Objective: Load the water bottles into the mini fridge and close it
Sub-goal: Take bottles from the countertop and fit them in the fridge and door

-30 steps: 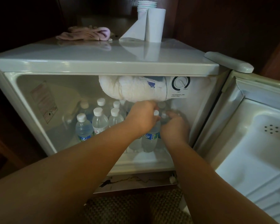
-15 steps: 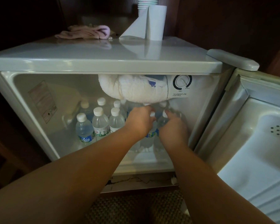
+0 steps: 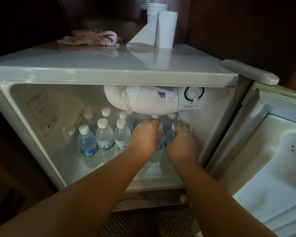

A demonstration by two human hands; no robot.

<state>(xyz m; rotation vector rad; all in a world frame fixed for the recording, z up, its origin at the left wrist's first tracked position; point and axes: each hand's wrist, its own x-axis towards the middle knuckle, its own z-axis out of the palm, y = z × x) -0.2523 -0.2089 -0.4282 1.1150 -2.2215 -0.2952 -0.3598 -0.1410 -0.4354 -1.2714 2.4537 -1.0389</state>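
both hands deep in the open white mini fridge (image 3: pixel 41 93), under the frosted white freezer box (image 3: pixel 140 101). left hand (image 3: pixel 144 139) curls over the top of a clear plastic water bottle with a blue label (image 3: pixel 161 142); right hand (image 3: pixel 181 144) grips a second clear plastic bottle (image 3: pixel 170 136) by its shoulder, white cap poking out just above the thumb. both bottles stand on the fridge floor, right half — long axis upright, caps pointing up at the freezer box, maybe a slight lean toward the back; hard to be sure behind the hands. just left of the left hand, a cluster of white-capped clear bottles (image 3: pixel 105 134) already upright in rows, well packed. more caps sit directly beyond the fingers. judgement: loading is largely done; these two want settling and letting go. the white fridge door (image 3: pixel 272 151), right of the right hand, hangs wide open — closing it is left.
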